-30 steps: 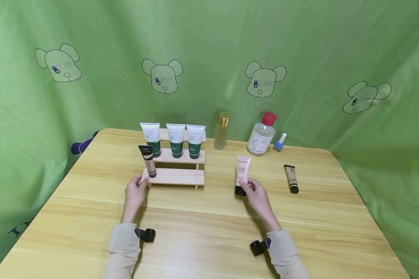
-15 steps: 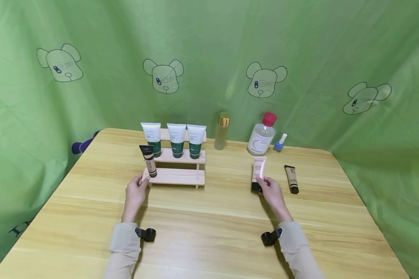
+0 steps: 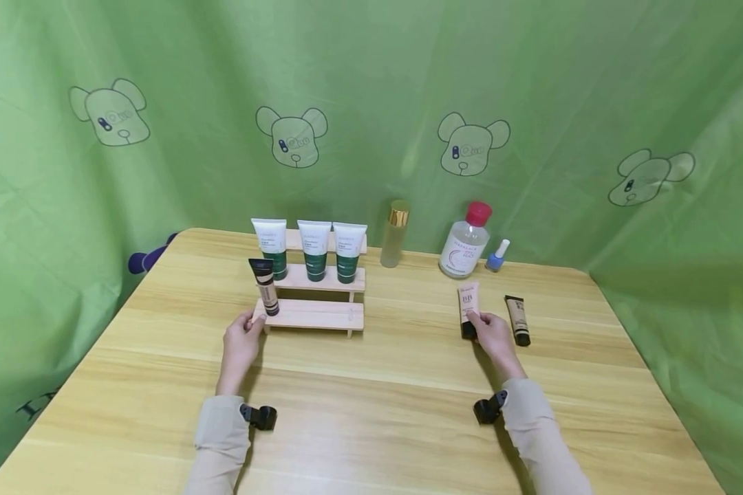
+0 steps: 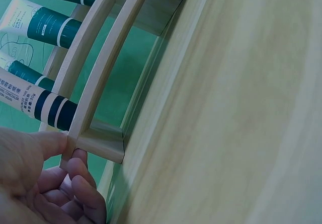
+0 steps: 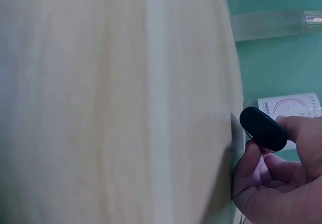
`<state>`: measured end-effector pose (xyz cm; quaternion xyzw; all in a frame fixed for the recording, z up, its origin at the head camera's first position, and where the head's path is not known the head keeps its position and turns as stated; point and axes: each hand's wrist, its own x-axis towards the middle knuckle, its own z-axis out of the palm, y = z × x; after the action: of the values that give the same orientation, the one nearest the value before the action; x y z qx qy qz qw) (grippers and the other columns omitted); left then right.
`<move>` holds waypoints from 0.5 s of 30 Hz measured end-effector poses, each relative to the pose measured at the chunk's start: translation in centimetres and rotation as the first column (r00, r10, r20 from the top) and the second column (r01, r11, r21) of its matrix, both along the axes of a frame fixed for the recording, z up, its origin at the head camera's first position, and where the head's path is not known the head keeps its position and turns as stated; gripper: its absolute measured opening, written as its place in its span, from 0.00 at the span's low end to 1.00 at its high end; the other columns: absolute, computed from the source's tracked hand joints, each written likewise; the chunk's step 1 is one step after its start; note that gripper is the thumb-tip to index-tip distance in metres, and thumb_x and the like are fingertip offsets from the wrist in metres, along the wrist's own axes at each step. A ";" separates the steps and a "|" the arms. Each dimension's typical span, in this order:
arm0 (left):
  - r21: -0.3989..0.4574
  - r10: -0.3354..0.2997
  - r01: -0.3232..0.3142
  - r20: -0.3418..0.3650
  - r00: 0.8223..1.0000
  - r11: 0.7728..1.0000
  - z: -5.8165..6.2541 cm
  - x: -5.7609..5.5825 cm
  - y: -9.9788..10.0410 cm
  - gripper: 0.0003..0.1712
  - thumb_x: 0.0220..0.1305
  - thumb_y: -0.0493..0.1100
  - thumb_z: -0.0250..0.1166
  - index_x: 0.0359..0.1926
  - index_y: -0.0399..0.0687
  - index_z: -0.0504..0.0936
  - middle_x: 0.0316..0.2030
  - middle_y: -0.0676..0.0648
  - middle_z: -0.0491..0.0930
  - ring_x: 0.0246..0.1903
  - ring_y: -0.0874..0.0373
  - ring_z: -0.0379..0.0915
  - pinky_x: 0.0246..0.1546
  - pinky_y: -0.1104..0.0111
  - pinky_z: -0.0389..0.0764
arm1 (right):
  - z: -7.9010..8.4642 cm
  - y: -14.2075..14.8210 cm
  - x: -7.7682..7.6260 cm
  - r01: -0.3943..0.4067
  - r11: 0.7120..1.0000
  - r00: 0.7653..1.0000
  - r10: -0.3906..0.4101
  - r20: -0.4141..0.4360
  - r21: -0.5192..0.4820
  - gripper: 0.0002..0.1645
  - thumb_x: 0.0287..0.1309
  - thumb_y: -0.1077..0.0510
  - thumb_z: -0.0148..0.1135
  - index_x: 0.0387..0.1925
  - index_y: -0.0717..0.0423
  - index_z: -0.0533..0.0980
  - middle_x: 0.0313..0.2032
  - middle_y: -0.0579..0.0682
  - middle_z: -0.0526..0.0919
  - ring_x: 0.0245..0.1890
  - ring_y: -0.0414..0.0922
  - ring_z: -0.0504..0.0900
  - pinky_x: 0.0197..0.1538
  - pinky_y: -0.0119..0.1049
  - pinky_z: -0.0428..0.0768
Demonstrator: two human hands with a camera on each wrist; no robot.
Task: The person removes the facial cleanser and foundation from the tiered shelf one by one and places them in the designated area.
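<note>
- Right grip pinches the pink tube low, by its cap; squeeze lightly.
- Left grip pinches the rack at a corner; steady pressure suits.
- The pink tube is near the tan tube lying on the worktop; avoid bumps.

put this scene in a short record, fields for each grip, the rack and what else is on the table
left grip: pinches the left end of the wooden rack at its lowest step
right grip: holds a pink BB tube near its black cap
lowest step: one concealer tube, upright, at the left end
middle step: three white-and-green tubes, upright
table, right: beige-and-black tube, lying down
table, back: gold-capped bottle, red-capped bottle, blue nail polish bottle
backdrop: green curtain
</note>
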<state>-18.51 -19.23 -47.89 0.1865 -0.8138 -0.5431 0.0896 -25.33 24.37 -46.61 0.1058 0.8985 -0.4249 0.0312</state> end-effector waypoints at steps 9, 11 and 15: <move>-0.003 0.000 0.000 -0.015 1.000 1.000 0.1 0.0 0.0 0.24 0.71 0.43 0.52 0.58 0.26 0.71 0.32 0.45 0.68 0.30 0.58 0.61 0.27 0.73 0.64 | -0.1 0.3 -0.2 -0.011 1.000 1.000 0.011 0.020 0.000 0.30 0.69 0.45 0.46 0.52 0.70 0.73 0.40 0.59 0.78 0.29 0.41 0.71 0.30 0.30 0.70; -0.004 0.000 0.000 -0.018 1.000 1.000 0.1 0.0 0.0 0.24 0.71 0.42 0.52 0.58 0.26 0.71 0.32 0.45 0.68 0.29 0.58 0.61 0.27 0.73 0.64 | 0.0 0.3 -0.2 -0.014 1.000 1.000 0.014 0.026 0.004 0.31 0.69 0.45 0.46 0.54 0.70 0.72 0.43 0.61 0.78 0.31 0.42 0.72 0.31 0.30 0.71; 0.000 0.001 -0.001 -0.012 1.000 1.000 0.0 0.0 0.0 0.24 0.71 0.43 0.53 0.59 0.27 0.71 0.33 0.45 0.69 0.29 0.59 0.61 0.27 0.73 0.65 | 0.1 0.3 0.0 -0.012 1.000 0.999 0.012 0.033 -0.001 0.32 0.69 0.47 0.49 0.58 0.72 0.69 0.49 0.65 0.76 0.37 0.45 0.74 0.33 0.28 0.72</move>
<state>-18.51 -19.22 -47.91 0.1836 -0.8132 -0.5441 0.0946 -25.38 24.65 -46.52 0.1076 0.8983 -0.4232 0.0488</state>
